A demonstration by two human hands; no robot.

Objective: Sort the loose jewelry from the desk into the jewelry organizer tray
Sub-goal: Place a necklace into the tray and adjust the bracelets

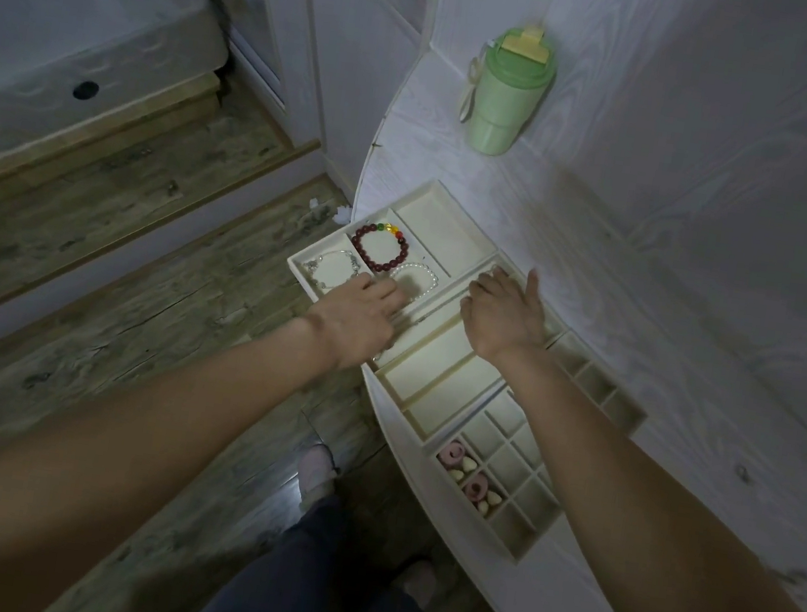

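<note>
Bracelets are seen in the tray's (422,197) left compartments: a silver one (332,264) leftmost, a red one (379,249) beside it, a pearl one (418,277) next. The left hand (364,313) is laid over the tray's near edge by the pearls; its grasp cannot be told. The right hand (504,312) is spread loosely over the tray's middle, holding nothing visible. Rings (470,478) are kept in the tray's rightmost grid.

A pale wood-grain tabletop (660,238) is carrying cream organizer trays (444,239) lying along its curved front edge, one seemingly overhanging that edge slightly. A green lidded cup (504,107) is standing near the back corner.
</note>
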